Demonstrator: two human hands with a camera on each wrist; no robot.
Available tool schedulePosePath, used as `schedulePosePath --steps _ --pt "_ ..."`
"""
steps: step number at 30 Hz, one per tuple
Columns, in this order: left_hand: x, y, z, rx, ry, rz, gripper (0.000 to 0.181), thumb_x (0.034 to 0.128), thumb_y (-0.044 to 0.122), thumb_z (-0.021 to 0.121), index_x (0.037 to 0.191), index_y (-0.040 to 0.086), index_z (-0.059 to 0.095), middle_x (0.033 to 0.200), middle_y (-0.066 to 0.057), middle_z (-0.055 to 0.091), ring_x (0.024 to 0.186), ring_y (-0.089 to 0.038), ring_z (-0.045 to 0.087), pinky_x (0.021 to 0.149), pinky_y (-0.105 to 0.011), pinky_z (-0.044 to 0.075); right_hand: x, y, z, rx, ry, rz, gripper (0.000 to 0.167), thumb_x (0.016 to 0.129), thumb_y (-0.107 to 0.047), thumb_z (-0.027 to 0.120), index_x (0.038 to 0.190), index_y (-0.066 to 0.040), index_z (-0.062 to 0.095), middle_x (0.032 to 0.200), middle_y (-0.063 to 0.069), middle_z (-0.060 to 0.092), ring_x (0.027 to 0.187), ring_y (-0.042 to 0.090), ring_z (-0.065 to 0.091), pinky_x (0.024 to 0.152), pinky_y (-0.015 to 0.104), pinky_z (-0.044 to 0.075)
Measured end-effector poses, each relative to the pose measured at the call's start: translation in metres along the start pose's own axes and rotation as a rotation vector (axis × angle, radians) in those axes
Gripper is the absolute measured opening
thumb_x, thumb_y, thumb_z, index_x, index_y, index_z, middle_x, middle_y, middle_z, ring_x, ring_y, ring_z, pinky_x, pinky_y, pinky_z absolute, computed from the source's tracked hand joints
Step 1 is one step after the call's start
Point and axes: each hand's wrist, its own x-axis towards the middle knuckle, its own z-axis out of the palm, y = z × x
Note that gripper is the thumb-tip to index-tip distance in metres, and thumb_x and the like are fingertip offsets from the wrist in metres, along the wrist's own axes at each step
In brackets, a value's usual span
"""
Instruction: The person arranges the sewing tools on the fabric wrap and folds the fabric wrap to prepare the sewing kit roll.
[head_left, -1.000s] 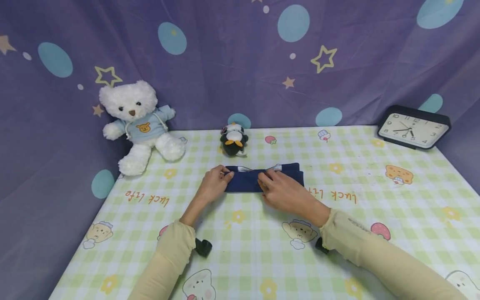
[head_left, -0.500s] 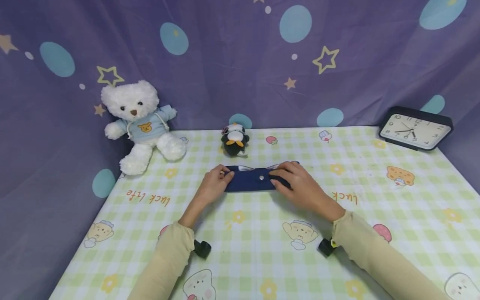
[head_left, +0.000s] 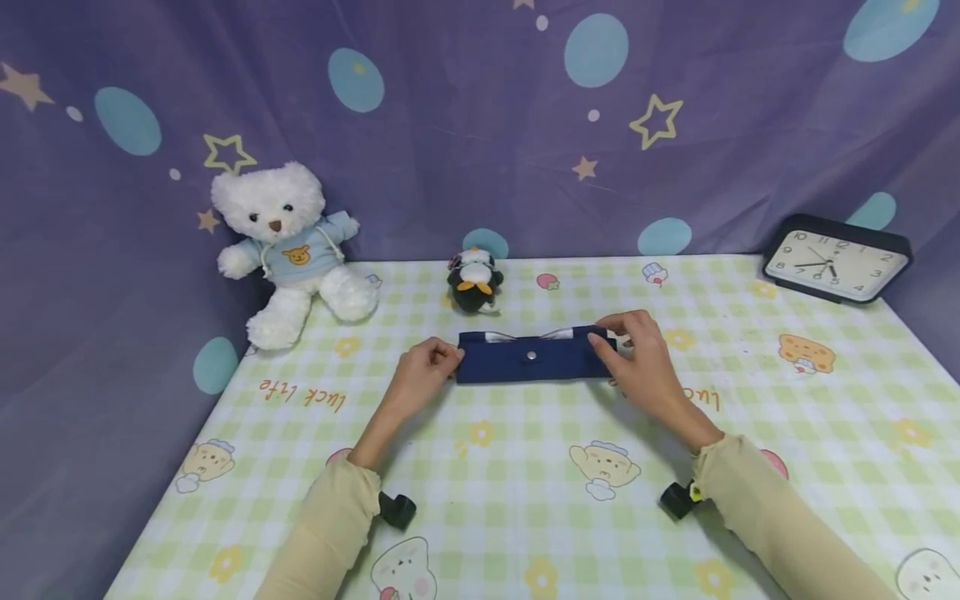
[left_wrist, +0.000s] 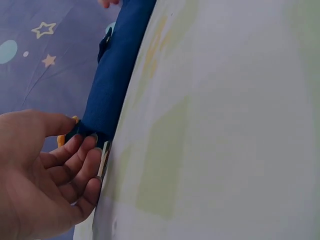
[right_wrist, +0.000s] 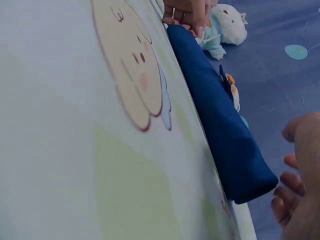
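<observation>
A navy folded cloth bundle (head_left: 498,367) with a silver snap lies on the table in the head view, long side across. Grey-white shiny strips show along its back edge. My left hand (head_left: 416,379) is at its left end; in the left wrist view the thumb and index finger pinch the end of the cloth bundle (left_wrist: 112,75), the other fingers curled. My right hand (head_left: 648,367) is at the right end, thumb over the back corner. In the right wrist view, the right hand (right_wrist: 305,175) has loosely bent, parted fingers beside the rolled end.
A small penguin plush (head_left: 475,282) sits behind the bundle. Farther left, a white teddy bear (head_left: 296,254) leans against the purple curtain (head_left: 420,150). A black-framed clock (head_left: 836,258) stands at the back right of the checked tablecloth (head_left: 487,517).
My right hand has slid rightward along the bundle from its middle to its right end, uncovering the snap. The left hand has stayed at the left end.
</observation>
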Motion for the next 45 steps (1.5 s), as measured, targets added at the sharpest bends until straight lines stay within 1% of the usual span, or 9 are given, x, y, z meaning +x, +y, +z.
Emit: schedulePosePath --steps 4,9,13,19,22,26,34,38,45 --pt "0.001 0.0 0.002 -0.028 0.011 -0.011 0.021 0.104 0.023 0.064 0.104 0.003 0.073 0.086 -0.005 0.072 0.076 -0.021 0.069 0.072 -0.034 0.053 -0.004 0.003 -0.004 0.027 -0.002 0.205 0.032 0.103 -0.024 0.067 0.117 0.002 0.055 0.099 0.013 0.056 0.086 0.024 0.056 0.073 0.026 0.045" --pt "0.004 0.0 0.004 -0.049 0.015 -0.039 0.024 0.1026 0.022 0.068 0.104 0.0 0.077 0.087 -0.008 0.074 0.077 -0.023 0.071 0.075 -0.036 0.056 -0.009 0.006 -0.007 0.03 -0.083 0.35 0.037 0.105 -0.04 0.061 0.099 -0.003 0.056 0.078 0.01 0.058 0.063 0.024 0.057 0.061 0.029 0.043" --pt "0.007 0.002 0.006 -0.084 0.044 -0.094 0.025 0.1019 0.021 0.069 0.104 -0.002 0.078 0.087 -0.009 0.074 0.076 -0.022 0.069 0.073 -0.034 0.055 -0.009 0.006 -0.006 0.07 -0.136 0.368 0.038 0.106 -0.038 0.06 0.091 -0.003 0.063 0.067 0.01 0.059 0.048 0.023 0.057 0.054 0.031 0.044" --pt "0.009 0.007 0.012 -0.283 0.052 -0.222 0.027 0.1021 0.02 0.069 0.106 -0.006 0.072 0.085 -0.008 0.072 0.07 -0.015 0.065 0.067 -0.027 0.055 -0.008 0.004 -0.01 0.153 -0.143 0.422 0.034 0.108 -0.029 0.059 0.1 0.003 0.07 0.08 0.012 0.062 0.067 0.02 0.05 0.062 0.029 0.041" --pt "0.008 0.009 0.014 -0.361 0.033 -0.252 0.024 0.1043 0.019 0.065 0.105 -0.005 0.066 0.081 -0.005 0.063 0.069 -0.015 0.06 0.067 -0.027 0.055 -0.009 0.001 -0.014 0.216 -0.159 0.483 0.035 0.108 -0.03 0.059 0.105 0.004 0.069 0.084 0.011 0.064 0.073 0.019 0.054 0.064 0.028 0.044" --pt "0.006 0.011 0.013 -0.338 -0.016 -0.235 0.023 0.1081 0.02 0.057 0.104 -0.002 0.061 0.081 -0.004 0.05 0.074 -0.017 0.054 0.074 -0.03 0.054 -0.01 -0.002 -0.02 0.227 -0.186 0.525 0.034 0.108 -0.029 0.058 0.105 0.004 0.067 0.079 0.008 0.063 0.071 0.02 0.057 0.06 0.029 0.044" --pt "0.002 0.013 0.011 -0.267 -0.069 -0.194 0.025 0.1107 0.021 0.051 0.106 -0.002 0.058 0.09 -0.008 0.053 0.084 -0.02 0.057 0.084 -0.039 0.055 -0.014 -0.004 -0.028 0.18 -0.256 0.466 0.03 0.11 -0.022 0.053 0.097 0.004 0.062 0.072 0.013 0.064 0.062 0.027 0.056 0.054 0.031 0.038" --pt "0.003 0.015 0.012 -0.31 -0.068 -0.234 0.024 0.1096 0.022 0.054 0.103 0.0 0.059 0.09 -0.006 0.056 0.083 -0.019 0.058 0.082 -0.036 0.054 -0.015 -0.003 -0.027 0.21 -0.266 0.453 0.03 0.111 -0.021 0.051 0.097 0.004 0.059 0.072 0.013 0.061 0.062 0.026 0.054 0.056 0.031 0.039" --pt "0.009 0.013 0.01 -0.359 -0.073 -0.318 0.038 0.1057 0.027 0.062 0.123 -0.007 0.067 0.093 -0.004 0.065 0.08 -0.014 0.061 0.079 -0.03 0.055 -0.016 -0.001 -0.028 0.246 -0.269 0.494 0.033 0.11 -0.029 0.053 0.107 0.003 0.06 0.078 0.008 0.057 0.068 0.021 0.049 0.062 0.03 0.041"
